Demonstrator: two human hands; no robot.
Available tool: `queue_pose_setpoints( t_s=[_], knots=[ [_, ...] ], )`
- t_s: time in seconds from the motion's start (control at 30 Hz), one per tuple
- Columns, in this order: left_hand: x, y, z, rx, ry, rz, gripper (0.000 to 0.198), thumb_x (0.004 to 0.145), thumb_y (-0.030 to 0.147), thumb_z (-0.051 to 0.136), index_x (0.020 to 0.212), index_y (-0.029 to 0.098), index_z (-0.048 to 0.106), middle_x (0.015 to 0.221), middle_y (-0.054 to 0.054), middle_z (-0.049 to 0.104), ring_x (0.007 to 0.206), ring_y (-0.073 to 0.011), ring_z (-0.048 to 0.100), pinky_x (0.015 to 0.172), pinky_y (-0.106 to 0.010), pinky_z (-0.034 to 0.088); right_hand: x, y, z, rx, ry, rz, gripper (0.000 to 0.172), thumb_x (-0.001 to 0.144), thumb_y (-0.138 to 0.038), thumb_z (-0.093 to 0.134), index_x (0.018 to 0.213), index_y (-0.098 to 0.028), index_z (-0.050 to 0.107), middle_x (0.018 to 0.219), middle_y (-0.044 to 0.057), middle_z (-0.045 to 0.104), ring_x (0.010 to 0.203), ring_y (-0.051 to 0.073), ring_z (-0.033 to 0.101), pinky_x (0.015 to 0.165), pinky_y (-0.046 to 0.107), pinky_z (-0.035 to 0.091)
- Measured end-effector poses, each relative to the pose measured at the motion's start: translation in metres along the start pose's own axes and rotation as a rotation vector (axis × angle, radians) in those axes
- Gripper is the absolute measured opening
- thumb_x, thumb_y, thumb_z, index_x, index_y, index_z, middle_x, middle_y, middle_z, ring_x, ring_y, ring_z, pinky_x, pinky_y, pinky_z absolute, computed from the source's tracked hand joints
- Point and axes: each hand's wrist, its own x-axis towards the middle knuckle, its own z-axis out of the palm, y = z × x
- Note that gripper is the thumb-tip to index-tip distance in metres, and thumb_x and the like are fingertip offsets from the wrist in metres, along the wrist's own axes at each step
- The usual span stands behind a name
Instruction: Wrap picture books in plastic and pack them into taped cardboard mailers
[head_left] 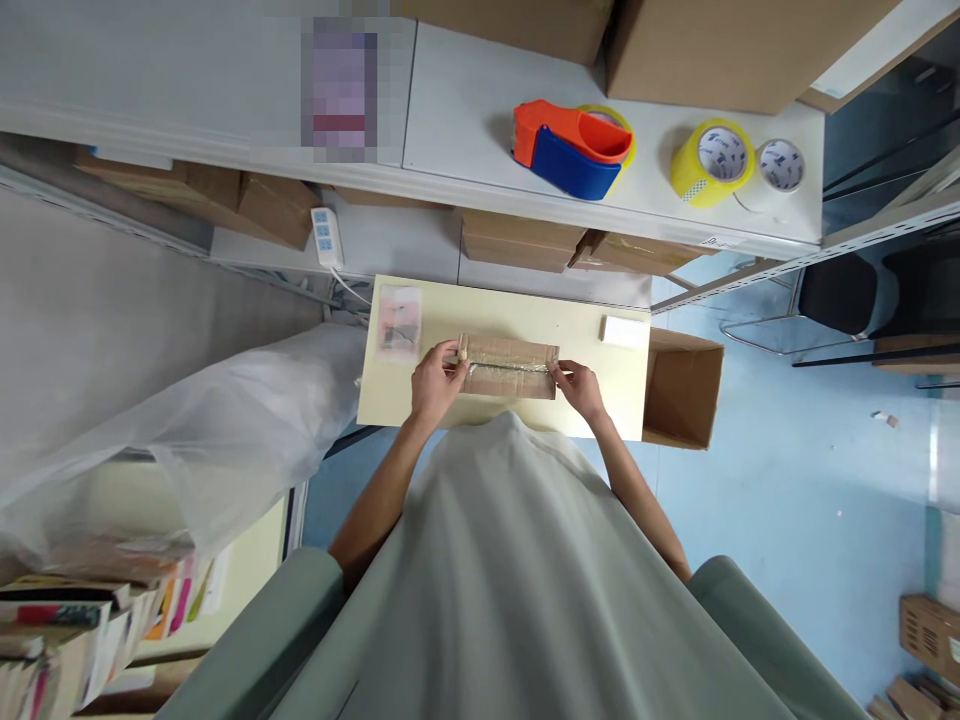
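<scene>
A small flat cardboard package (510,383), with shiny clear tape along a dark lengthwise seam, lies over the pale yellow table (416,400). At its left end, my left hand (437,382) is closed on the edge between thumb and fingers. My right hand (580,388) pinches the opposite end near the seam. Whether the package rests on the tabletop or is slightly raised, I cannot tell. Left of it on the table lies a pinkish printed sheet or packet (400,323). Toward the back right corner sits a small white box (625,331).
An orange and blue tape dispenser (574,150) and tape rolls (712,163) stand on the shelf (465,120) beyond the table. An open cardboard box (682,390) adjoins the table's right side. Translucent plastic sheeting (262,420) bulges at left, near a white power strip (326,238).
</scene>
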Motion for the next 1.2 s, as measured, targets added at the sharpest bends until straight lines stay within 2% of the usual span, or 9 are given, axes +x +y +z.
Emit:
queue_pose_setpoints(
  t_s=[0.13, 0.27, 0.63, 0.77, 0.83, 0.9, 0.97, 1.03, 1.2],
  knots=[
    [0.001, -0.005, -0.001, -0.064, -0.002, -0.017, 0.033, 0.099, 0.032, 0.073, 0.13, 0.024, 0.071, 0.127, -0.009, 0.084, 0.092, -0.0223, 0.082, 0.089, -0.035, 0.066, -0.003, -0.001, 0.002, 0.018, 0.038, -0.013, 0.074, 0.097, -0.091, 0.059, 0.123, -0.025, 0.079, 0.132, 0.015, 0.084, 0.105, 0.035, 0.085, 0.092, 0.051, 0.07],
    [0.0, -0.01, -0.001, -0.106, -0.011, -0.035, 0.029, 0.099, 0.034, 0.071, 0.126, 0.024, 0.072, 0.121, -0.008, 0.086, 0.093, -0.0222, 0.082, 0.089, -0.035, 0.067, -0.008, -0.005, 0.004, -0.008, 0.055, -0.05, 0.073, 0.1, -0.09, 0.054, 0.122, -0.024, 0.079, 0.127, 0.016, 0.085, 0.103, 0.036, 0.085, 0.089, 0.05, 0.07],
    [0.005, -0.008, 0.002, -0.048, -0.03, -0.006, 0.024, 0.098, 0.025, 0.072, 0.121, 0.027, 0.074, 0.116, -0.006, 0.086, 0.091, -0.0239, 0.083, 0.093, -0.038, 0.064, -0.006, -0.014, 0.0, -0.133, 0.122, -0.038, 0.054, 0.103, -0.072, 0.058, 0.114, -0.026, 0.083, 0.119, 0.014, 0.087, 0.097, 0.037, 0.085, 0.088, 0.047, 0.065],
    [0.006, -0.009, 0.007, -0.01, -0.055, -0.021, 0.034, 0.098, 0.022, 0.071, 0.132, 0.024, 0.069, 0.12, -0.01, 0.083, 0.092, -0.0265, 0.082, 0.099, -0.044, 0.064, -0.004, -0.01, 0.003, -0.145, 0.123, -0.011, 0.05, 0.102, -0.069, 0.061, 0.116, -0.026, 0.081, 0.12, 0.014, 0.087, 0.096, 0.034, 0.085, 0.089, 0.046, 0.065],
    [0.006, -0.009, 0.005, 0.001, -0.076, 0.007, 0.043, 0.097, 0.022, 0.07, 0.14, 0.022, 0.066, 0.13, -0.013, 0.08, 0.099, -0.029, 0.082, 0.103, -0.047, 0.064, -0.007, -0.01, 0.004, -0.142, 0.114, -0.011, 0.054, 0.101, -0.072, 0.061, 0.121, -0.026, 0.079, 0.123, 0.014, 0.086, 0.096, 0.033, 0.084, 0.087, 0.047, 0.066],
    [0.007, -0.006, -0.001, 0.011, -0.071, 0.087, 0.051, 0.095, 0.021, 0.072, 0.145, 0.021, 0.063, 0.142, -0.017, 0.074, 0.119, -0.0333, 0.079, 0.112, -0.05, 0.061, -0.009, -0.016, 0.001, -0.153, 0.121, -0.022, 0.062, 0.1, -0.077, 0.062, 0.127, -0.024, 0.077, 0.127, 0.017, 0.084, 0.1, 0.035, 0.084, 0.089, 0.049, 0.067],
    [0.012, 0.003, -0.011, 0.007, -0.044, 0.211, 0.054, 0.094, 0.022, 0.073, 0.148, 0.021, 0.063, 0.15, -0.018, 0.069, 0.141, -0.0362, 0.07, 0.124, -0.052, 0.055, -0.009, -0.03, -0.007, -0.177, 0.173, -0.074, 0.07, 0.1, -0.081, 0.063, 0.133, -0.021, 0.076, 0.132, 0.021, 0.082, 0.109, 0.038, 0.082, 0.094, 0.053, 0.068],
    [0.023, 0.02, -0.026, -0.024, -0.017, 0.343, 0.051, 0.097, 0.026, 0.073, 0.148, 0.021, 0.064, 0.152, -0.016, 0.068, 0.149, -0.0355, 0.063, 0.131, -0.051, 0.05, -0.004, -0.057, -0.021, -0.21, 0.264, -0.193, 0.071, 0.103, -0.081, 0.06, 0.137, -0.02, 0.075, 0.137, 0.023, 0.079, 0.118, 0.04, 0.079, 0.101, 0.055, 0.067],
    [0.067, 0.094, -0.064, -0.115, 0.126, 0.565, 0.036, 0.104, 0.026, 0.066, 0.14, 0.024, 0.071, 0.144, -0.011, 0.074, 0.134, -0.0302, 0.071, 0.123, -0.049, 0.056, 0.033, -0.159, -0.066, -0.383, 0.454, -0.576, 0.055, 0.113, -0.066, 0.056, 0.145, -0.023, 0.068, 0.145, 0.019, 0.074, 0.129, 0.038, 0.073, 0.113, 0.057, 0.06]
  ],
)
